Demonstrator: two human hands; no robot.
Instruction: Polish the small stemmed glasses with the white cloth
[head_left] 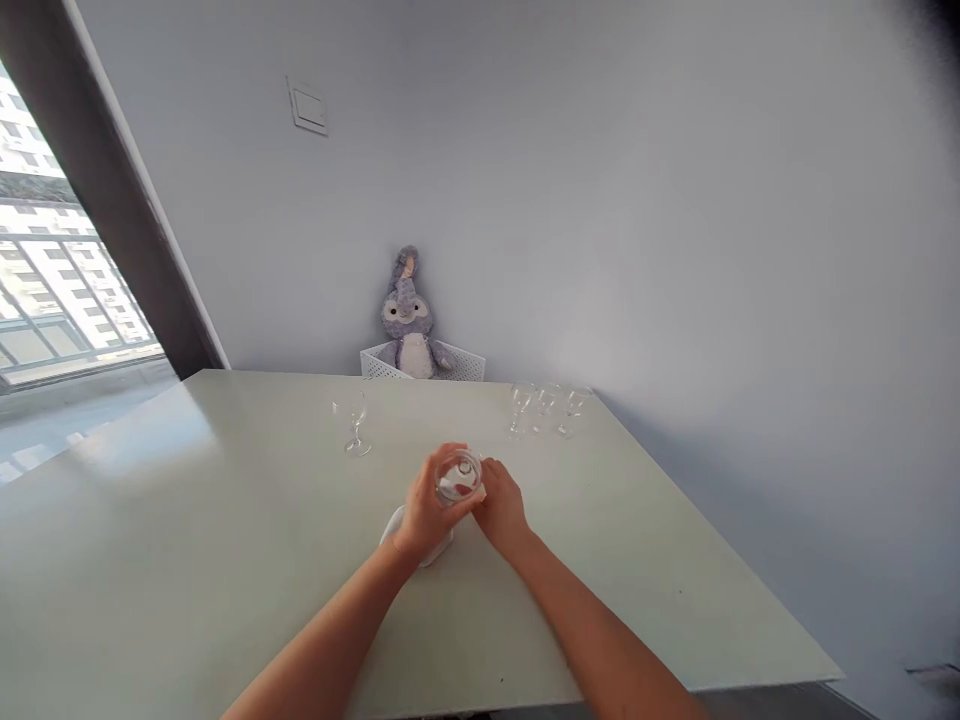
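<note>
My left hand (427, 510) is wrapped round the bowl of a clear stemmed glass (459, 478), whose round rim faces up toward me. White and reddish patches show through the bowl. My right hand (501, 505) is closed right beside it, fingers curled at the glass's right side. A bit of white shows at those fingers, but what they grip is hidden. Under my left wrist, a white cloth-like piece (441, 552) lies on the table, partly covered by the hand.
On the pale table (247, 560), one stemmed glass (355, 430) stands at the back left. Three more stemmed glasses (546, 405) are grouped at the back right. Behind the far edge, a plush rabbit (415, 355) sits in a white perforated basket (471, 366) against the wall.
</note>
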